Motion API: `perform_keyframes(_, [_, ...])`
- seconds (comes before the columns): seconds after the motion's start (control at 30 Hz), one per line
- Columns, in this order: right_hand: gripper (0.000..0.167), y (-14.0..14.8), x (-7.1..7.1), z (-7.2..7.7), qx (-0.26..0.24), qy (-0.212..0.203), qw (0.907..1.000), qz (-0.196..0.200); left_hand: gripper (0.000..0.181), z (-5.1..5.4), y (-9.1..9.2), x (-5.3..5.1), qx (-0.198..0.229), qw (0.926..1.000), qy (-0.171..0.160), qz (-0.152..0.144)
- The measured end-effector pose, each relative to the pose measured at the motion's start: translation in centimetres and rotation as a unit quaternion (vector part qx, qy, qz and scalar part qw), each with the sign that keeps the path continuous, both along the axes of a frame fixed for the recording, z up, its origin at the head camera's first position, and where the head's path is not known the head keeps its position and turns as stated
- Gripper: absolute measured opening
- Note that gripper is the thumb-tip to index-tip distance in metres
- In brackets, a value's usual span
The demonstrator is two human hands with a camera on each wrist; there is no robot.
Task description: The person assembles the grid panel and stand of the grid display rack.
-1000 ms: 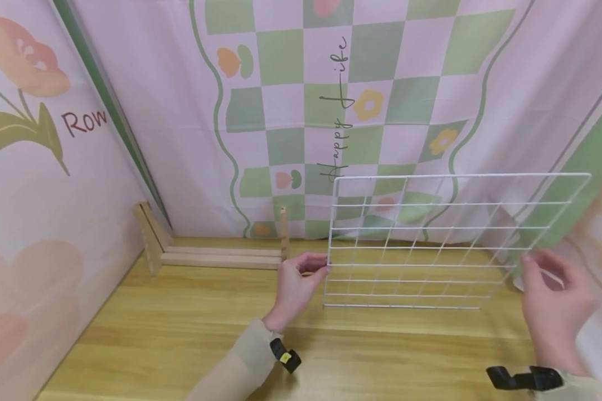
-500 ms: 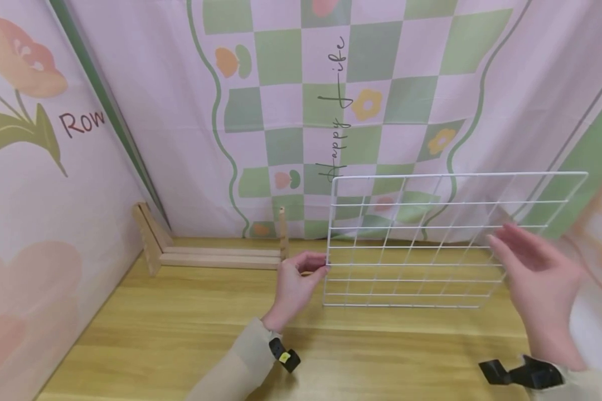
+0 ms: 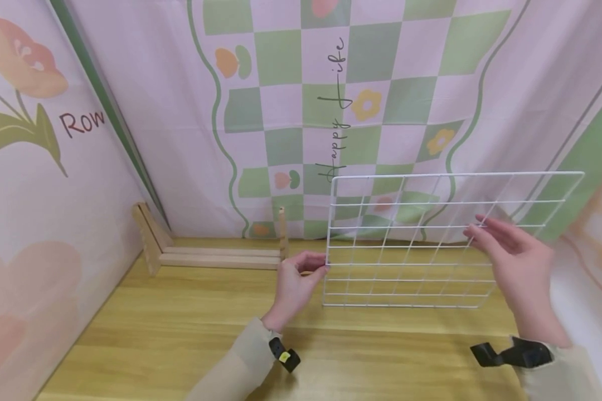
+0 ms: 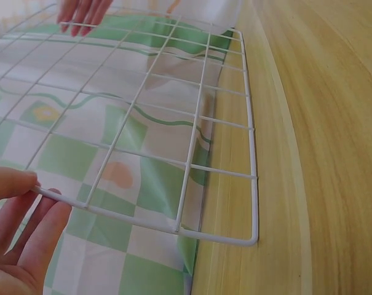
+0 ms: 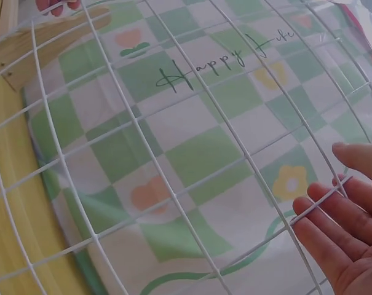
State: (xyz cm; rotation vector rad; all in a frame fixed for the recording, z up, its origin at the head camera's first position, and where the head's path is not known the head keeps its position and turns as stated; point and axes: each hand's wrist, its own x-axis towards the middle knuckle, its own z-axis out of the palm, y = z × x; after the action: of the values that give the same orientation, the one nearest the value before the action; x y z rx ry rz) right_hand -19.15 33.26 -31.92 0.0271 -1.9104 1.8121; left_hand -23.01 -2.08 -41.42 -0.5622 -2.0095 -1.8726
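Note:
A white wire grid panel (image 3: 391,246) stands upright in the head view, its lower edge near the wooden table. My left hand (image 3: 298,287) pinches its left side wire between thumb and fingers; the left wrist view shows the thumb (image 4: 13,181) on one side of that wire and fingertips on the other. My right hand (image 3: 522,273) is at the right part of the grid. In the right wrist view, its fingers (image 5: 330,236) touch a wire from behind, while the thumb (image 5: 358,157) stands apart from them.
A low wooden frame (image 3: 221,259) with two uprights stands at the back left of the table (image 3: 180,334), left of the grid. Behind it hangs a checkered curtain (image 3: 326,111); more printed cloth (image 3: 25,211) borders the left side.
My right hand has let go of the grid's right edge and moved left, in over the mesh. The left hand keeps its pinch; the grid is almost still.

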Motion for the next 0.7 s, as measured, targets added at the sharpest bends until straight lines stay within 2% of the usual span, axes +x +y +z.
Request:
perform_keyframes(0.17, [0.042,0.6,-0.5,0.2,0.091,-0.044,0.9939,-0.044,0.016,0.0,0.0,0.0,-0.001,1.0000,-0.002,0.004])
perform_keyframes(0.2, [0.040,0.8,-0.6,0.2,0.095,-0.048,0.9933,-0.044,0.016,0.1,0.0,0.0,-0.001,1.0000,-0.003,0.004])
perform_keyframes(0.33, [0.029,1.4,-0.9,0.3,0.036,-0.038,0.9986,0.004,0.016,0.1,0.0,0.0,0.002,1.0000,-0.002,0.006])
perform_keyframes(0.43, [0.024,1.7,-1.1,0.3,-0.015,-0.029,0.9988,0.036,0.016,0.1,0.0,0.0,0.005,1.0000,0.004,0.004])
perform_keyframes(0.7, [0.026,2.4,-1.0,0.3,0.004,-0.039,0.9990,0.023,0.018,0.0,0.4,0.2,-0.008,0.9999,0.010,0.006])
